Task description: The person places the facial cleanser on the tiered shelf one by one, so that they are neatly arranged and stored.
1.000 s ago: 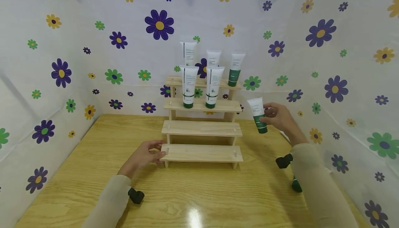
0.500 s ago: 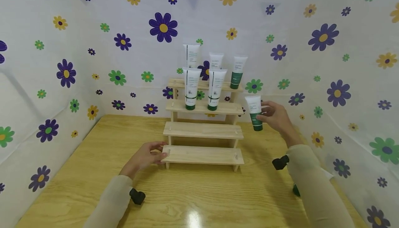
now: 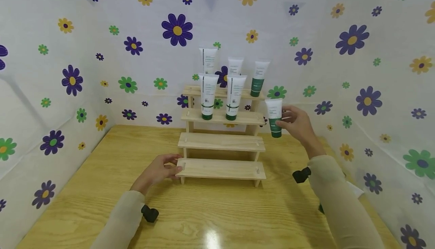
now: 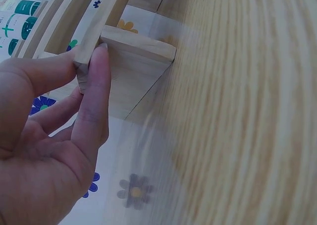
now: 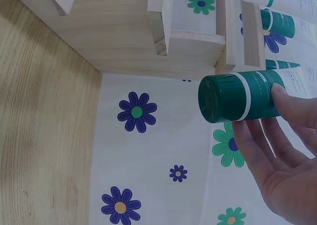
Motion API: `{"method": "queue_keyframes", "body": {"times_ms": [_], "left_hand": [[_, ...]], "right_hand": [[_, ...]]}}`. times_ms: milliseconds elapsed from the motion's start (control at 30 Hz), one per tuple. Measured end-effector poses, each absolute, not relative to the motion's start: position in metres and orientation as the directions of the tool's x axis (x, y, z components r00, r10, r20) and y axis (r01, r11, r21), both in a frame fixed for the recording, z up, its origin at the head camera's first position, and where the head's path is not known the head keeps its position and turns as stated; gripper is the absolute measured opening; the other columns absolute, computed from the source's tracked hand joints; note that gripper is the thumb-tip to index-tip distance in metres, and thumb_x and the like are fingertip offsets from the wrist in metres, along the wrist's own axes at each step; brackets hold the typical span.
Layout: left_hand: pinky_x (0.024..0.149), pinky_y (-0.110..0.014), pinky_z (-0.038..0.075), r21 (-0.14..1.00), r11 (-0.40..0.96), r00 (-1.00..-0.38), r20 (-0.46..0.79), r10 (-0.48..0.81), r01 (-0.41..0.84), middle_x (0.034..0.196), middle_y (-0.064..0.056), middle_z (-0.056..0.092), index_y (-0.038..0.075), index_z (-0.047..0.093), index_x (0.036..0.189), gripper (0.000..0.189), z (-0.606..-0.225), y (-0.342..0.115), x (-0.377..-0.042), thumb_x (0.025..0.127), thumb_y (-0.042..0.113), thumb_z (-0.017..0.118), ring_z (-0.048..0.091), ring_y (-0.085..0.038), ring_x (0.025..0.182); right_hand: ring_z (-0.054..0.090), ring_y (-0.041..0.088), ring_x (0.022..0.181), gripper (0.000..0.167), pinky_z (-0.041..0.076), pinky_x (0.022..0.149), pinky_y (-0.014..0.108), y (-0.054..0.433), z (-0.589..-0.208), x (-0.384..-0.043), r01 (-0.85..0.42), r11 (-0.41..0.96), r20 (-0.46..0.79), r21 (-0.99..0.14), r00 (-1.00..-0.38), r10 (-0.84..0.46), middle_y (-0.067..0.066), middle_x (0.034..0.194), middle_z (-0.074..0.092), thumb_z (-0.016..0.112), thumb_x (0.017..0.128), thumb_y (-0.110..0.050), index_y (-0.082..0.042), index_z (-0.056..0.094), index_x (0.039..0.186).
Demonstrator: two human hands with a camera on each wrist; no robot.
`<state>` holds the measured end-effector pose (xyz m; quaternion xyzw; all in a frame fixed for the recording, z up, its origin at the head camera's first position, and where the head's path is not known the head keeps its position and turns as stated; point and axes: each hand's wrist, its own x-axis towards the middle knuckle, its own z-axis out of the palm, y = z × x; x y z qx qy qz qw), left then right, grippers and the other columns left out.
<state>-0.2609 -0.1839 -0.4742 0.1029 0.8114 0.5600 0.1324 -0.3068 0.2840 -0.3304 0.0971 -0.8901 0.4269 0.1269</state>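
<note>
My right hand (image 3: 298,124) holds a white-and-green squeeze tube (image 3: 273,118) upright, cap down, just right of the wooden stepped rack's second-highest shelf. In the right wrist view thumb and fingers grip the tube (image 5: 247,95) around its green part. With thumb and fingers my left hand (image 3: 159,173) pinches the left end of the rack's lowest shelf (image 3: 221,168); the left wrist view shows this pinch on the board's end (image 4: 85,61). Two tall tubes, a left one (image 3: 209,97) and a right one (image 3: 235,98), stand on the second-highest shelf. Three more, including a green-bottomed tube (image 3: 259,79), stand on the top shelf.
The rack stands on a wood-grain table (image 3: 217,211), against a white flowered cloth (image 3: 142,64) that also hangs at both sides. A dark green object (image 3: 321,208) lies partly hidden behind my right forearm. The shelf second from the bottom (image 3: 221,142) is bare.
My right hand has carried the tube left and slightly up toward the rack, and the tube has turned more upright. The left hand keeps its pinch on the lowest shelf.
</note>
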Motion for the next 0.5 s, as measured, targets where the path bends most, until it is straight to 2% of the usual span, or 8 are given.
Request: {"method": "queue_keyframes", "body": {"times_ms": [500], "left_hand": [[0.084,-0.038,0.066,0.937,0.349,-0.943,-0.1,0.316,0.017,0.126,-0.022,0.056,0.002,0.051,0.148,0.055,-0.475,-0.184,-0.261,0.1,0.018,0.07,0.07,-0.019,0.097]], "right_hand": [[0.063,0.049,0.122,0.052,0.05,0.106,0.067,0.271,-0.322,-0.305,-0.266,0.601,0.31,-0.753,-0.95,-0.031,0.029,0.139,0.061,0.069,0.098,-0.006,-0.005,0.052,0.147]]}}
